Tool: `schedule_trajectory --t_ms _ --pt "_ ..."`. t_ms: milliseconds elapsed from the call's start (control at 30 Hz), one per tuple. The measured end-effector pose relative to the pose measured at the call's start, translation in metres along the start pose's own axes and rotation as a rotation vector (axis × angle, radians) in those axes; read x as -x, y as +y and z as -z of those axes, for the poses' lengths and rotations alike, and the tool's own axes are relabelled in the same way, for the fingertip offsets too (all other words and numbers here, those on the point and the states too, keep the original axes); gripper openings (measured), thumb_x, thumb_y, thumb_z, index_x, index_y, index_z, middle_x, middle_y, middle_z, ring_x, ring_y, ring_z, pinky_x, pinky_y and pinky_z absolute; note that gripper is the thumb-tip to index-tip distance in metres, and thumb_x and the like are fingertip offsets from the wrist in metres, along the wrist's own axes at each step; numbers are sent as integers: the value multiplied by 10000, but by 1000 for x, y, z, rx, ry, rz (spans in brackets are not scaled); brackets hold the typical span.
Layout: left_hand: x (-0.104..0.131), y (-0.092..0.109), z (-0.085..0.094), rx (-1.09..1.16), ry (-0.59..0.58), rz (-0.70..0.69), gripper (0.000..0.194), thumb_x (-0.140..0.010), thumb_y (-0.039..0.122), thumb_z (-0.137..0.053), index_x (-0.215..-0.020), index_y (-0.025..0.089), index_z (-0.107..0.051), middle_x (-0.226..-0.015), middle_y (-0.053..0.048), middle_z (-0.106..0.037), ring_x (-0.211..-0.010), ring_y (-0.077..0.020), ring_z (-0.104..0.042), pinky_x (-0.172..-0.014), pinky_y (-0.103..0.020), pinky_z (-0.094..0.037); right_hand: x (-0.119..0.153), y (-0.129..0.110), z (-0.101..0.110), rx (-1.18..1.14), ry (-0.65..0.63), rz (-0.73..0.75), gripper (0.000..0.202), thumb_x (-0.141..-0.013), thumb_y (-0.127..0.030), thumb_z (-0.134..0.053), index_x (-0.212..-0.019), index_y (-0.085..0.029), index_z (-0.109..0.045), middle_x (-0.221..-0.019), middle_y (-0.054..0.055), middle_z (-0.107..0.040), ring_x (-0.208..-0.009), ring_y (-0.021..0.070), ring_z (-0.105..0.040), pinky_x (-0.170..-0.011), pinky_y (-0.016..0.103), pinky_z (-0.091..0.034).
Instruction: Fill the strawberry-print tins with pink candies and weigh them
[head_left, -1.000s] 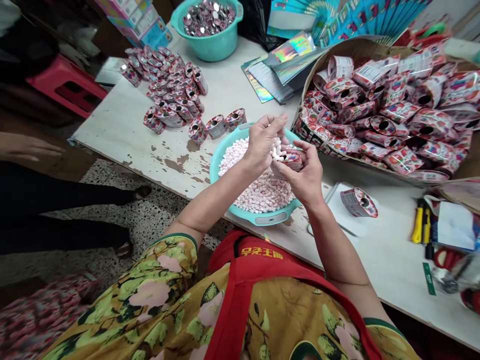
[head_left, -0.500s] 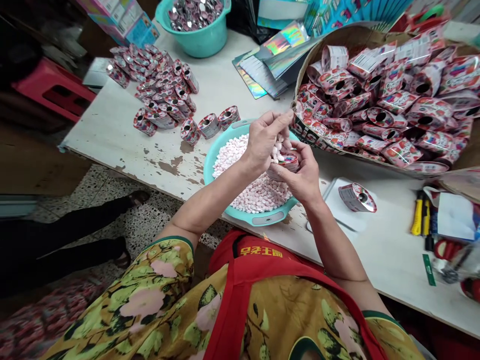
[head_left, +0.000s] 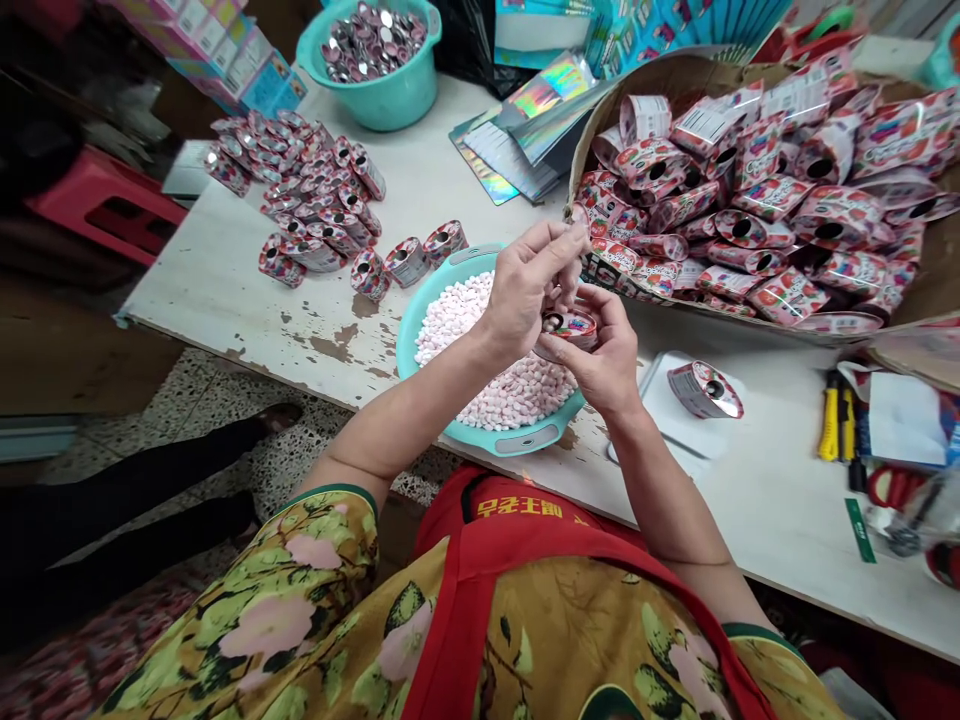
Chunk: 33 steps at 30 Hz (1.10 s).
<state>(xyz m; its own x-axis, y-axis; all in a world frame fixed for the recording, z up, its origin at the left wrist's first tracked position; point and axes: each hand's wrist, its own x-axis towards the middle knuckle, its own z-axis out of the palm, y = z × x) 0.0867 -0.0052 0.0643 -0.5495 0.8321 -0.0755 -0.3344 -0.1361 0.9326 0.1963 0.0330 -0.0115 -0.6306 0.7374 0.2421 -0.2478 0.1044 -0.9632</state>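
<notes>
Clasping a container (head_left: 576, 334) in the curled right hand (head_left: 609, 352) by the near edge of the table (head_left: 259, 300), with the left hand (head_left: 521, 285) bunched above (around what, cannot tell).

Can't see past the left hand (head_left: 521, 285) to the whole of the oval container (head_left: 577, 328), nor beneath the right hand (head_left: 606, 355) to its underside. Can't tell the contents of the left hand's fingers, bunched and shaded there. Can't see part of the white pellets (head_left: 517, 395), covered by the left forearm. Can't follow the cardboard box (head_left: 926, 335) past the right edge, nor the blue cards (head_left: 679, 30) past the top. Can't make out the heap (head_left: 97, 640) at lower left, dark and blurred, or the upper body of the other person (head_left: 135, 485), cut off at left. Can't read the tiny print on the container.
</notes>
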Motion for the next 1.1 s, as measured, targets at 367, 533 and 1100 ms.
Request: schedule_trajectory --t_ms 367,533,1100 --pt "9 -8 -9 -18 -12 -104 258 -1038 361 -579 -834 205 -601 -534 60 -460 -460 -79 -503 -525 -215 -431 10 -2 6 -24 56 5 745 -659 -542 -928 -1245 -261 -564 -1240 51 -696 -1181 243 -678 -1089 413 -558" --pt "8 -6 -10 -83 -48 -92 272 -1039 412 -568 -861 209 -604 -581 42 -481 -478 -92 -532 -510 -219 -430 10 7 7 -73 59 -21 703 -650 -530 -932 -1200 -263 -584 -1201 31 -710 -1116 223 -696 -1049 400 -574" --pt "-11 -55 92 -674 -44 -167 117 -892 279 -739 -803 205 -725 -762 21 -669 -749 -140 -552 -729 -313 -406 177 2 231 744 1141 60 538 -650 -460 -835 -1047 -196 -586 -1090 80 -670 -1021 268 -705 -1011 506 -569"
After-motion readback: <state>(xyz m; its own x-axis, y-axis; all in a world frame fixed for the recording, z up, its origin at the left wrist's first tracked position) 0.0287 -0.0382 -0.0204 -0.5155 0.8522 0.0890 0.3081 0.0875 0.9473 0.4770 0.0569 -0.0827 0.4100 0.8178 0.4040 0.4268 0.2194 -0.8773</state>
